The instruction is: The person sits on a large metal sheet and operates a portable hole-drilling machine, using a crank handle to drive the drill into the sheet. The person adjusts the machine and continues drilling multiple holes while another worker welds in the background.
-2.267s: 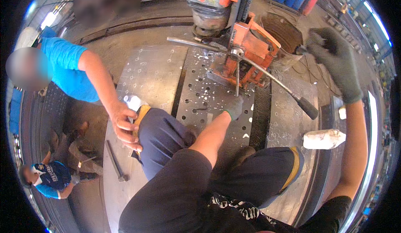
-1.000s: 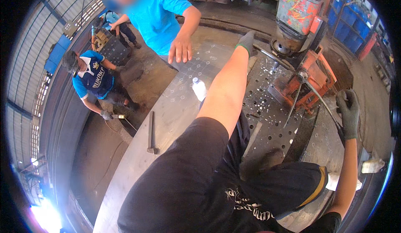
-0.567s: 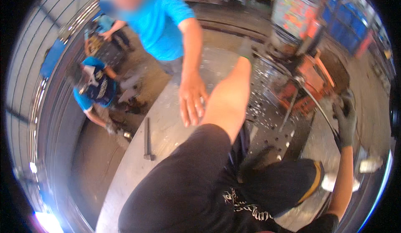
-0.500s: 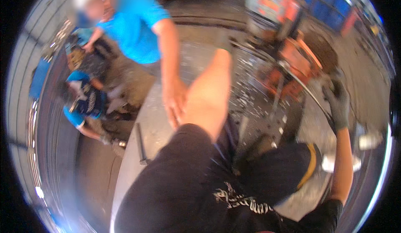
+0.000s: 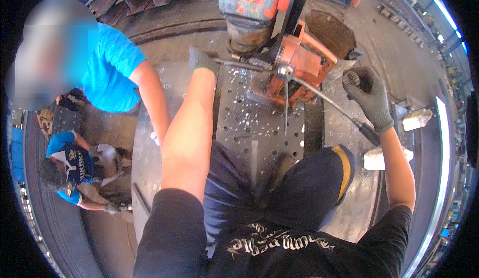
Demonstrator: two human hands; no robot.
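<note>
Two gloved hands working | left hand (image 5: 202,61) gripping drill lever (image 5: 239,62) | right hand (image 5: 368,96) clenching handle (image 5: 344,113) | risk: glove snagging on spindle (image 5: 285,73), chips on perforated surface (image 5: 259,128) cutting.

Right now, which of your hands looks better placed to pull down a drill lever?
Probably the right hand: it is already closed on a lever grip. The left hand lies by the drill base.

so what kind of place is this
Most likely a metal fabrication workshop. An orange drill press stands on a thick steel plate full of drilled holes and shavings. The gloved right hand is at its lever, the left hand near the spindle.
</note>
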